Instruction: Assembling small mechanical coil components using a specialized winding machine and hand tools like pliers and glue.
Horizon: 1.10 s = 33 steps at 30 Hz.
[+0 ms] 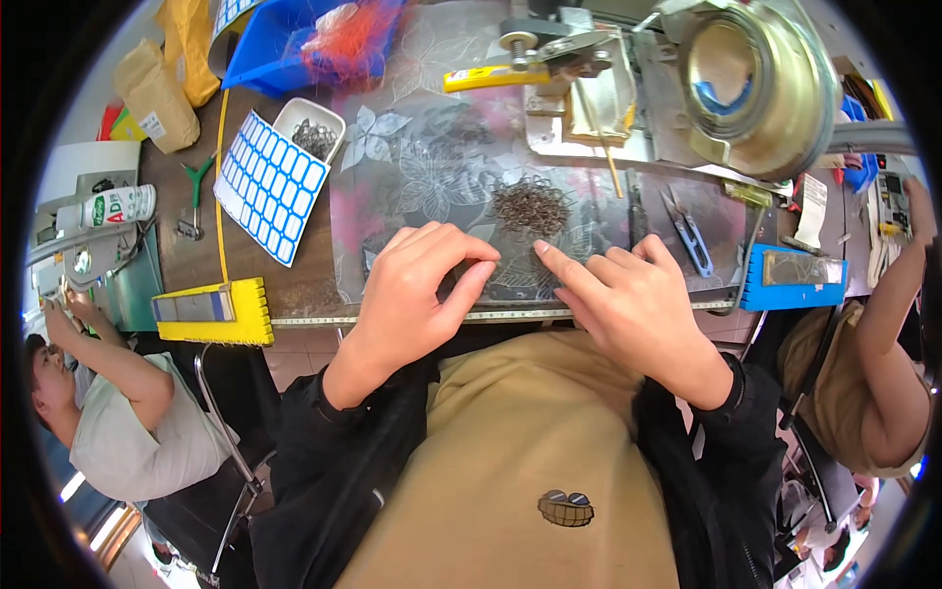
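Observation:
A loose pile of small dark wire pieces point(531, 207) lies on the clear patterned mat point(392, 211), just beyond my hands. My left hand point(417, 294) is closed, its thumb and forefinger tips brought together left of the pile; anything between them is too small to make out. My right hand point(633, 304) has its forefinger stretched out to the pile's near edge. Its thumb stands apart below that finger, and the hand appears to hold nothing. Blue-handled thread snips point(692, 236) lie to the right of the pile.
A white dish point(334, 133) of metal pieces stands by a label sheet point(272, 187). Beyond are a blue bin point(265, 49) and a yellow cutter point(496, 78). A metal machine point(751, 93) fills the far right. A tape measure point(491, 316) runs along the near edge. People sit on both sides.

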### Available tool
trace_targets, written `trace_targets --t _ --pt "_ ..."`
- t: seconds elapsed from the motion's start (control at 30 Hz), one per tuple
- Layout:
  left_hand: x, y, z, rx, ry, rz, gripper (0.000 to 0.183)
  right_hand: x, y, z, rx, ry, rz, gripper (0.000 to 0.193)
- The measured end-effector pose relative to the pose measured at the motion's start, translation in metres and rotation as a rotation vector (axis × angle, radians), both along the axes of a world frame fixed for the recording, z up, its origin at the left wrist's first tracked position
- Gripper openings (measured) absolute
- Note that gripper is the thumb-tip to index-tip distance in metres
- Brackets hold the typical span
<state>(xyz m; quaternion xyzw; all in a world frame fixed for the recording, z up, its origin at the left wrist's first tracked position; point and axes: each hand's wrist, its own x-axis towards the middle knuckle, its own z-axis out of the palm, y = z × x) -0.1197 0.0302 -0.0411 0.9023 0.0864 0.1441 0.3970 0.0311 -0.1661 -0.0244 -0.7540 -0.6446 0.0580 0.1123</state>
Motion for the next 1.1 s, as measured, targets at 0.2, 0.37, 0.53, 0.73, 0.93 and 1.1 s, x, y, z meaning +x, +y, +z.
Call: trace_targets --t 0.2,0.37,0.53,0.73,0.93,1.1 --pt "0.008 -0.001 -0.007 0.092 -0.027 -0.066 0.015 -0.006 0.000 -0.010 0.024 -0.024 -0.073 0.051" --pt "0.018 -0.009 -0.010 0.156 -0.015 -0.049 0.016 -0.008 -0.006 -0.015 0.040 -0.035 -0.066 0.052" --pt "0.026 -0.020 -0.012 0.269 -0.008 -0.041 0.017 -0.011 -0.008 -0.020 0.059 -0.024 -0.069 0.051" --pt "0.030 -0.029 -0.020 0.361 -0.026 -0.045 0.015 -0.009 -0.007 -0.018 0.062 0.003 -0.061 0.049" --pt "0.033 -0.030 -0.009 0.327 -0.007 -0.051 0.013 -0.003 -0.010 -0.008 0.081 0.087 -0.088 0.047" --pt "0.039 -0.023 0.025 0.181 -0.077 -0.076 0.016 0.006 -0.006 0.007 0.148 0.390 -0.214 0.021"
